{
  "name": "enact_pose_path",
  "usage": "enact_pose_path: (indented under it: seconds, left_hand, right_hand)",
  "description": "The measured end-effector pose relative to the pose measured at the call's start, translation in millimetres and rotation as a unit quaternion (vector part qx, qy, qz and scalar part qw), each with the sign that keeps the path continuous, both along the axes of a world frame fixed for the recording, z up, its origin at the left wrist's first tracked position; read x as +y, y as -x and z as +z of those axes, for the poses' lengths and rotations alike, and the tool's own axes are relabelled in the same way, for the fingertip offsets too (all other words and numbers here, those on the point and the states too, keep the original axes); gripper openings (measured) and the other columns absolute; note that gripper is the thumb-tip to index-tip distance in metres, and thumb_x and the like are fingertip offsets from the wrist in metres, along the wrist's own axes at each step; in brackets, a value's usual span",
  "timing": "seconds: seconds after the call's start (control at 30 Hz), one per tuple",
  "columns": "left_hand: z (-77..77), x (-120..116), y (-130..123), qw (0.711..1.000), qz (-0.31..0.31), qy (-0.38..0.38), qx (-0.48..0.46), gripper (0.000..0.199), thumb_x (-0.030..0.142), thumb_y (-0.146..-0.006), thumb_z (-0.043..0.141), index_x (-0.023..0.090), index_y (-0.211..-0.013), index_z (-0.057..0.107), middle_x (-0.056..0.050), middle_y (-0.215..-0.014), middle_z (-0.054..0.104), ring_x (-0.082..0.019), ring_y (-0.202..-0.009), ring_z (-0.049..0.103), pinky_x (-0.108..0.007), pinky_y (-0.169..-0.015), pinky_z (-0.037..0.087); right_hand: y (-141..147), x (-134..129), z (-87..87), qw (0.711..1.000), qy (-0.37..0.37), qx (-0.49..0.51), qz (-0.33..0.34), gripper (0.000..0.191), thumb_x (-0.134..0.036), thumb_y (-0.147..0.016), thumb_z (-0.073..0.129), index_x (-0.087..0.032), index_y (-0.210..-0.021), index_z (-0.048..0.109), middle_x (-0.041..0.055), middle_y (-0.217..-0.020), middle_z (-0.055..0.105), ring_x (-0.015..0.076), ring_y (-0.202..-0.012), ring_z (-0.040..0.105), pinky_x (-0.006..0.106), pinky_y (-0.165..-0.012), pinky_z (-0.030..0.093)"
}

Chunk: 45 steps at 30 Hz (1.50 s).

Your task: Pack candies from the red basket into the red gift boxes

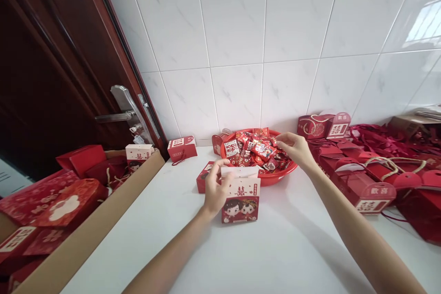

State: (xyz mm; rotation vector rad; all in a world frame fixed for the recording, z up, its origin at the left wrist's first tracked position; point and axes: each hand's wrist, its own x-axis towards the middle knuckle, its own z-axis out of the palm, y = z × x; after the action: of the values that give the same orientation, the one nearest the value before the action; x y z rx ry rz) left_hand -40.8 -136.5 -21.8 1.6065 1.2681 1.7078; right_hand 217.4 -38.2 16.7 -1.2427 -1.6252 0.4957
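Note:
My left hand (216, 190) grips the upper left side of a red and white gift box (240, 202) printed with two cartoon figures. The box stands upright on the white table (275, 248), its top flaps raised. Behind it sits a round red plastic basket (280, 178), heaped with red-wrapped candies (263, 149). At the basket's right rim, my right hand (292, 147) reaches in with its fingers bent together over the candies. What lies between those fingertips, if anything, is too small to make out. Another red box (204, 177) is partly hidden behind my left hand.
On the left a cardboard carton (113, 211) holds several red gift boxes, beside a dark wooden door (69, 55) with a metal handle (117, 117). A closed red box (182, 148) stands near the tiled wall (237, 23). Several more red boxes (365, 188) crowd the right side.

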Motion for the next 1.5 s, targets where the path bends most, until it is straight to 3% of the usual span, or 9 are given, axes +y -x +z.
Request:
enact_pose_path:
  seconds: [0.1,0.23,0.4,0.53,0.73,0.97,1.13,1.3,1.5]
  left_hand:
    - [-8.9,-1,3,0.996,-0.085,0.013,0.018,0.029,0.036,-0.084,0.061,0.022,-0.109,0.059,-0.001,-0.084,0.065,-0.018,-0.076,0.06,-0.029,-0.07,0.047]
    - [1.7,4,17,0.982,-0.187,-0.022,-0.033,0.039,0.046,-0.086,0.055,0.019,-0.113,0.059,-0.005,-0.09,0.067,-0.021,-0.082,0.062,-0.035,-0.079,0.05]
    - [24.5,33,25,0.992,-0.121,0.011,-0.043,0.026,0.042,-0.086,0.059,0.017,-0.094,0.066,-0.005,-0.085,0.07,-0.018,-0.075,0.063,-0.033,-0.078,0.052]
    - [39.1,74,9,0.992,-0.094,0.035,0.081,0.02,0.034,-0.081,0.06,0.017,-0.088,0.068,-0.005,-0.088,0.073,-0.02,-0.081,0.069,-0.034,-0.08,0.056]
    - [48.1,127,-30,0.88,-0.22,0.081,0.413,0.024,0.014,-0.077,0.057,0.019,-0.09,0.077,-0.006,-0.096,0.079,-0.021,-0.091,0.072,-0.031,-0.087,0.054]
    - [38.6,153,-40,0.807,-0.189,0.124,0.545,0.035,0.026,-0.059,0.081,0.018,-0.093,0.077,-0.012,-0.1,0.077,-0.037,-0.106,0.068,-0.039,-0.092,0.051]
    - [29.5,156,-38,0.822,-0.194,0.126,0.52,0.06,0.025,-0.058,0.086,0.021,-0.117,0.074,-0.011,-0.119,0.074,-0.035,-0.112,0.067,-0.04,-0.097,0.051]
    - [23.4,154,-38,0.872,-0.192,0.089,0.442,0.047,0.015,-0.069,0.08,0.02,-0.115,0.075,-0.005,-0.11,0.078,-0.024,-0.098,0.072,-0.032,-0.088,0.055]
    - [25.3,148,-37,0.941,-0.088,-0.006,0.327,0.046,0.012,-0.08,0.071,0.019,-0.125,0.069,-0.008,-0.122,0.074,-0.024,-0.112,0.066,-0.04,-0.105,0.048]
  right_hand:
    - [3,21,-8.5,0.999,0.03,-0.039,-0.007,0.026,-0.028,-0.068,0.074,-0.018,-0.092,0.071,0.0114,-0.097,0.076,0.0301,-0.092,0.07,0.04,-0.084,0.053]
    - [20,41,-19.3,0.996,0.061,-0.067,0.015,0.045,-0.022,-0.048,0.087,-0.019,-0.091,0.071,0.0106,-0.095,0.076,0.0354,-0.096,0.068,0.041,-0.083,0.052]
    - [31,39,-17.8,0.998,0.037,-0.007,0.058,0.022,-0.029,-0.06,0.08,-0.018,-0.076,0.07,0.0044,-0.077,0.073,0.0297,-0.082,0.068,0.036,-0.075,0.052]
    - [38,29,-11.6,0.983,0.026,0.144,0.114,0.039,-0.047,-0.068,0.078,-0.018,-0.094,0.072,0.004,-0.089,0.076,0.025,-0.082,0.069,0.034,-0.072,0.055]
    - [40,31,-12.7,0.929,0.035,0.354,0.103,0.042,-0.052,-0.066,0.076,-0.022,-0.094,0.066,0.0009,-0.084,0.074,0.0222,-0.074,0.069,0.035,-0.065,0.059]
    - [35,28,-15.5,0.903,0.02,0.422,0.076,0.042,-0.042,-0.059,0.081,-0.024,-0.093,0.063,-0.0001,-0.086,0.074,0.022,-0.08,0.07,0.034,-0.071,0.059]
    - [37,25,-15.2,0.896,0.022,0.438,0.074,0.036,-0.034,-0.058,0.082,-0.022,-0.088,0.066,-0.0007,-0.083,0.073,0.0198,-0.077,0.068,0.033,-0.074,0.057]
    - [35,28,-17.2,0.89,0.02,0.451,0.057,0.033,-0.032,-0.056,0.081,-0.021,-0.084,0.065,-0.0015,-0.078,0.072,0.0184,-0.072,0.067,0.032,-0.071,0.056]
    - [27,31,-22.3,0.885,0.014,0.466,0.005,0.033,-0.031,-0.055,0.079,-0.023,-0.083,0.062,-0.0028,-0.077,0.072,0.0192,-0.073,0.067,0.031,-0.067,0.057]
